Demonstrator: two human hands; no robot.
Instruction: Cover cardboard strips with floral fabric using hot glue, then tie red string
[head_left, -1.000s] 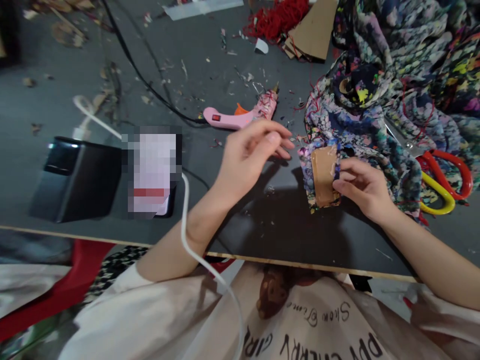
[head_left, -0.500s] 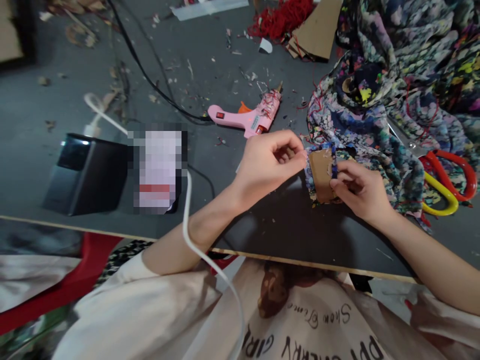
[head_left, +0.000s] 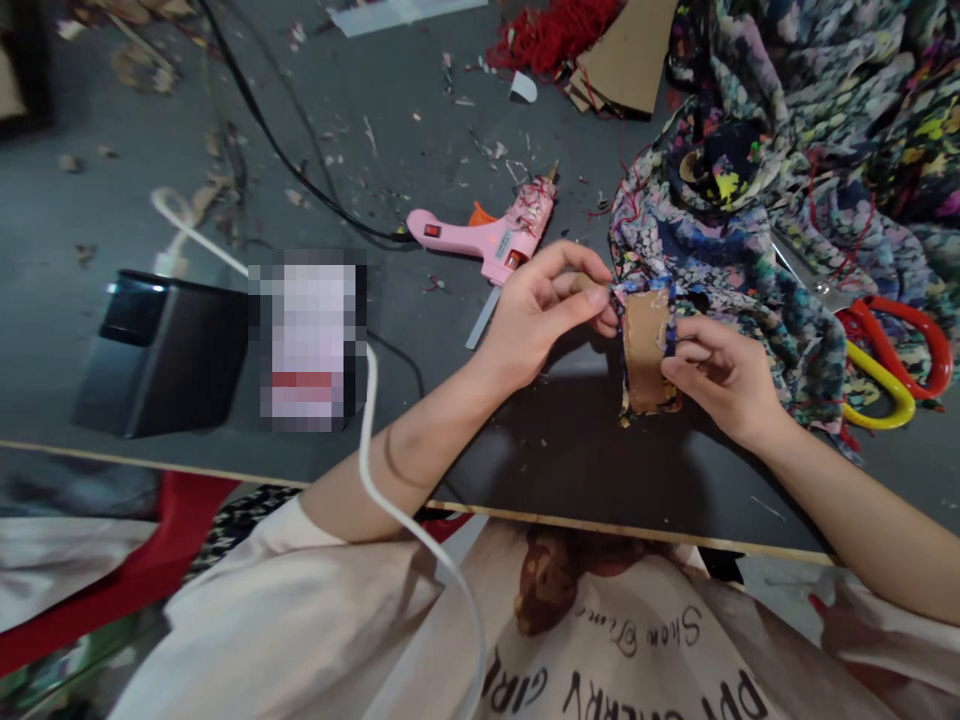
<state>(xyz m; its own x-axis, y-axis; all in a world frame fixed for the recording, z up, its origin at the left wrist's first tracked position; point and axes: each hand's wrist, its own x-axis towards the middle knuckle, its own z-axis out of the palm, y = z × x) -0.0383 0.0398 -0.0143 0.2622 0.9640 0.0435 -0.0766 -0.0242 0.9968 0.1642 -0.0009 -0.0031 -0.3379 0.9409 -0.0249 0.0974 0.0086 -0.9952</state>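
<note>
While this fabric-edged cardboard rectangle [head_left: 647, 348] is up over the table [head_left: 525, 470], my right hand [head_left: 724, 380] pinches its right edge and my curled left hand [head_left: 551, 310] pinches its top-left corner. Pink glue gun [head_left: 461, 237] has an unreadable label [head_left: 504, 243]; upside-down shirt [head_left: 637, 625] says "Show Time".

- we wear a loose top [head_left: 337, 610], cream to off-white, its cloth falling in soft folds.
- our left sleeve [head_left: 277, 560] is wide and ends near the elbow; our right sleeve [head_left: 919, 628] is pale too.
- our front carries a brown print [head_left: 547, 590], its subject unclear.
- beside it we have dark script [head_left: 679, 625], "show time", upside down to us, with larger capitals [head_left: 622, 690] nearby.
- our left hand [head_left: 551, 310] and right hand [head_left: 724, 380] are bare.
</note>
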